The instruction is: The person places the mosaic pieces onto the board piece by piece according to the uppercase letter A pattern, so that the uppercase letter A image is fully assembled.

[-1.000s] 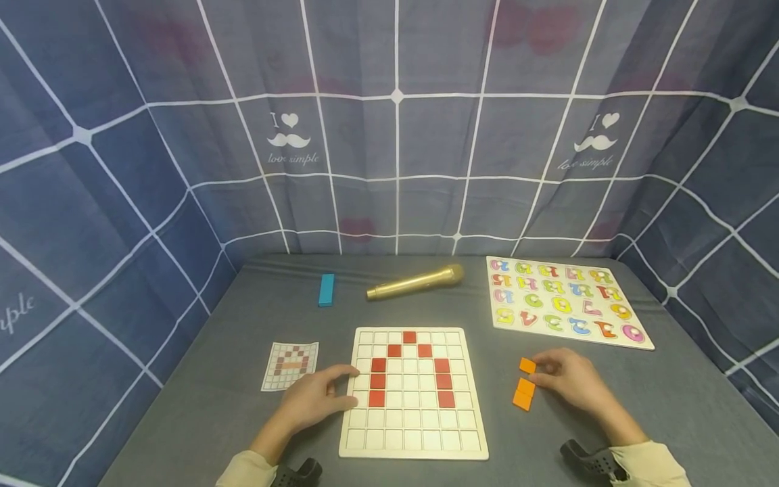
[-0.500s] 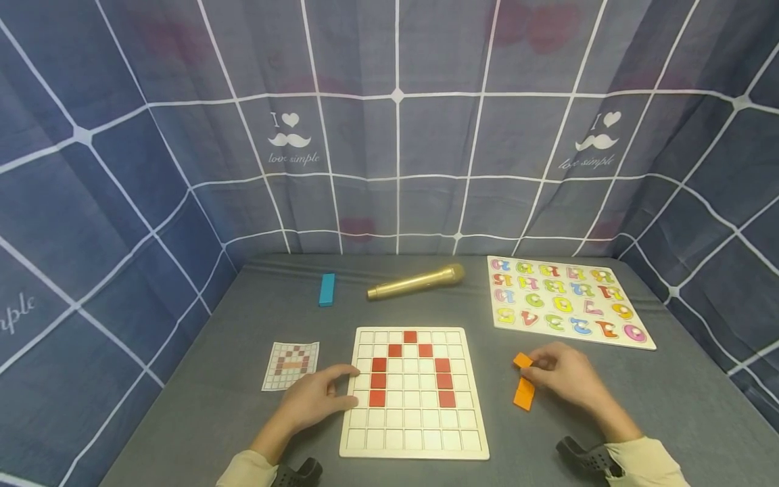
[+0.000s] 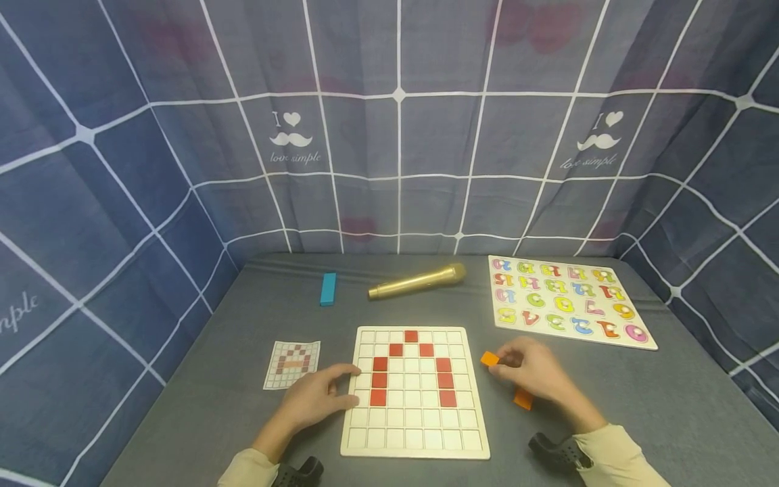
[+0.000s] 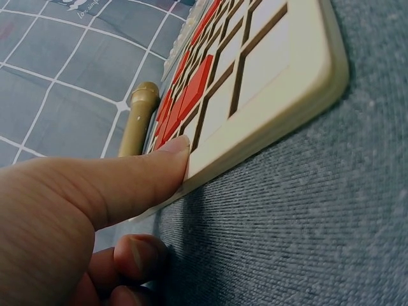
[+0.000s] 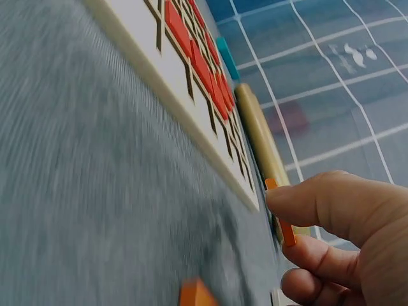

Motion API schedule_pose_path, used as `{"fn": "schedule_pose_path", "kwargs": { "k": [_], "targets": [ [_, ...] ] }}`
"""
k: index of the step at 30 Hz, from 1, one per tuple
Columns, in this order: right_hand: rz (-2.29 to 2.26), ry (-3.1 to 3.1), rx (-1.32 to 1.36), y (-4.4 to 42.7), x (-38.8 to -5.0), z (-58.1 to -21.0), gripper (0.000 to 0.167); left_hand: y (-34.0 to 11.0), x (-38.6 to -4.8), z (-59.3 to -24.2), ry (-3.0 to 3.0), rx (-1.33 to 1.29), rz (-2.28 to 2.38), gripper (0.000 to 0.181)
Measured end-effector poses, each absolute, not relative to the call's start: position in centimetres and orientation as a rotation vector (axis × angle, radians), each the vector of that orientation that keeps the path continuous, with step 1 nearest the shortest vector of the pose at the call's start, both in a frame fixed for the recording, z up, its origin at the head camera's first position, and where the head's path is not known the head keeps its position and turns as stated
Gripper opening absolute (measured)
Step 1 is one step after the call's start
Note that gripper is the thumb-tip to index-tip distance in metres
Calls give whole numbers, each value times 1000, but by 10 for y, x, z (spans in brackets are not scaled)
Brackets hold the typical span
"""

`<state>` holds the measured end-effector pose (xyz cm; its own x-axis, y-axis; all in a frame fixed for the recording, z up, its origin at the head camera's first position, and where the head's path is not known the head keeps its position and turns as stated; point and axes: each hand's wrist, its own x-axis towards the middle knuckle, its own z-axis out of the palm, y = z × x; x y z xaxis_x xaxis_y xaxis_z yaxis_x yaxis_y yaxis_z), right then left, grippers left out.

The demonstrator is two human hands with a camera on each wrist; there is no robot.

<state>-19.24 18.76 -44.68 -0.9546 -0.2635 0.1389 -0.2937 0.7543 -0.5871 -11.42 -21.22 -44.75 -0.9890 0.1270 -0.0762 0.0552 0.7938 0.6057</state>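
A cream gridded board (image 3: 414,452) lies in the middle of the table, with several red square tiles (image 3: 446,381) set in its cells as an arch. My left hand (image 3: 313,399) rests at its left side. In the left wrist view the straight thumb (image 4: 137,182) presses on the board's rim. To the right of the board, my right hand (image 3: 532,370) pinches an orange square tile (image 3: 489,359) between thumb and fingers. The right wrist view shows that tile (image 5: 289,234) edge-on. Other orange tiles (image 3: 523,400) lie below the right hand, which partly hides them.
Left of the board lies a paper pattern card (image 3: 282,365), partly behind the left hand. A blue block (image 3: 328,289) and a gold microphone (image 3: 416,281) lie farther back. At the back right is a number puzzle board (image 3: 584,333). Checked cloth (image 3: 353,210) hangs around the table.
My right hand has picked up the farthest orange tile and carried it left toward the board. The left hand stays in place at the board's edge.
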Motion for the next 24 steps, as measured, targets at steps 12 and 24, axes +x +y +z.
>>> {"fn": "schedule_pose_path", "kwargs": {
  "k": [12,24],
  "targets": [
    [1016,-2853,631,150,-195,-445,28,-212,-114,-446,2871,146,966,46],
    [1024,-2852,762,115,-195,-445,21,-211,-113,-445,2880,138,957,45]
  ]
}}
